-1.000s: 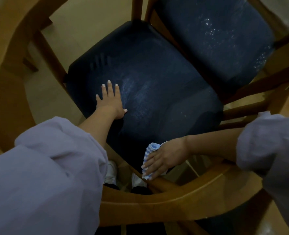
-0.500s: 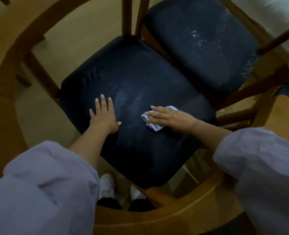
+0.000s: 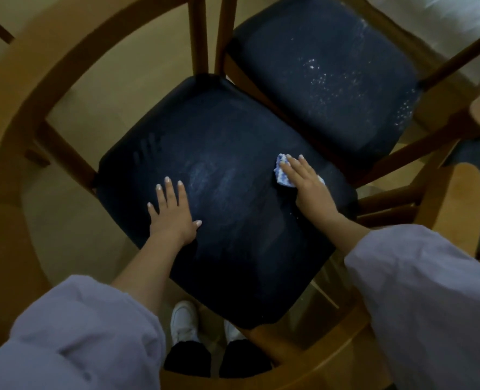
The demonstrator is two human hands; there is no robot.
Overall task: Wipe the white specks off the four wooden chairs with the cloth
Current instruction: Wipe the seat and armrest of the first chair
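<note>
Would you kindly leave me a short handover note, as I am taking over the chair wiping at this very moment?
Left hand: flat, fingers straight, resting on the near seat.
Right hand: fingers straight, pressing the cloth onto that seat's right side.
Done: the near seat is mostly dark, with only a faint white smear at its middle.
Left: clear that smear, then do the far seat, which is dotted with white specks. The other chairs cannot be judged from this view, so check them.
</note>
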